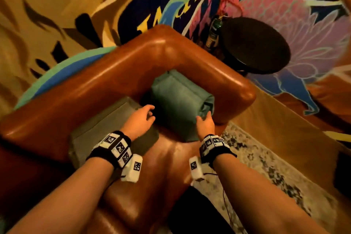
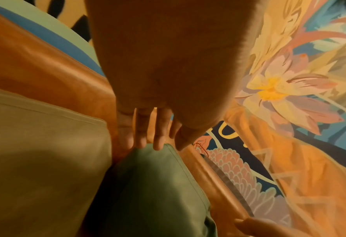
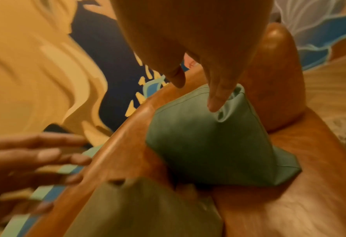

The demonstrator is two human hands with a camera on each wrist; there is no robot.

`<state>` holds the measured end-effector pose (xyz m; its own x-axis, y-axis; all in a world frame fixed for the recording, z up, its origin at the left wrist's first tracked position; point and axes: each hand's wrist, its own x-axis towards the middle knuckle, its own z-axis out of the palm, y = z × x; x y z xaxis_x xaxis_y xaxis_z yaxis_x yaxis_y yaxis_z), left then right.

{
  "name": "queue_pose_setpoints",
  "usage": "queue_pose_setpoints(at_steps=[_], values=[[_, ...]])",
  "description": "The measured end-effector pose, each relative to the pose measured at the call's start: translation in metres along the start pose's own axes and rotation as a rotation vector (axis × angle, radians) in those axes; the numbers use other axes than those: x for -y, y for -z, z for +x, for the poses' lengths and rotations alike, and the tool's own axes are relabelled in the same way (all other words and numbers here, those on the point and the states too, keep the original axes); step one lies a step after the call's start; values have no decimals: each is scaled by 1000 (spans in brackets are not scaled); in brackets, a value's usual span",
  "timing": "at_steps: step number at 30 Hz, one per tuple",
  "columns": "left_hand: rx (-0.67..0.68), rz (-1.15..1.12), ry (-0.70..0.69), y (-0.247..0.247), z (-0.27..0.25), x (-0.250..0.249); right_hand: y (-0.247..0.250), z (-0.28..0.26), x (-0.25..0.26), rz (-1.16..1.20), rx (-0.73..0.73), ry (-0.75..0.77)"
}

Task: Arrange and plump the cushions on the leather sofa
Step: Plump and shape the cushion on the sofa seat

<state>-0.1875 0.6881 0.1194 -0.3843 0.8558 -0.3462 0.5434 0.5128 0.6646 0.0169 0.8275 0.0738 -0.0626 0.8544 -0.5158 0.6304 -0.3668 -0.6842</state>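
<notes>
Nearly set: teal fabric cushion (image 1: 176,99) upright in brown leather sofa (image 1: 117,70) corner; olive cushion (image 1: 106,125) beside, unplumped. Left hand (image 1: 141,118) relaxed, empty; right hand (image 1: 205,124) fingertips touch teal edge.

2 cushions sit on the leather sofa (image 1: 117,74): the corner cushion (image 1: 176,99) leans into the backrest-armrest angle at 12 o'clock, the flat cushion (image 1: 106,119) beside it at 9. A round side table (image 1: 254,45) stands behind the armrest at 2 o'clock.
</notes>
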Motion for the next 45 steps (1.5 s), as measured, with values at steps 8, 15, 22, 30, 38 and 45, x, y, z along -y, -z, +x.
queue_pose_setpoints(at_steps=[8, 15, 22, 30, 38, 45], values=[[-27, -25, 172, -29, 58, -52, 0, 165, 28, 210, 132, -298], [-132, 87, 329, -32, 95, -79, 9, 197, -8, 321, 216, -405], [-214, 0, 159, -85, 162, -126, 73, 161, -62, 512, 205, -537], [217, -291, 665, -134, 187, -100, 89, 170, -106, 428, 81, -344], [388, -725, 845, -115, 149, -124, 145, 145, -69, 274, 2, -276], [273, -756, 827, -109, 139, -118, 175, 144, -66, 163, 12, -394]])
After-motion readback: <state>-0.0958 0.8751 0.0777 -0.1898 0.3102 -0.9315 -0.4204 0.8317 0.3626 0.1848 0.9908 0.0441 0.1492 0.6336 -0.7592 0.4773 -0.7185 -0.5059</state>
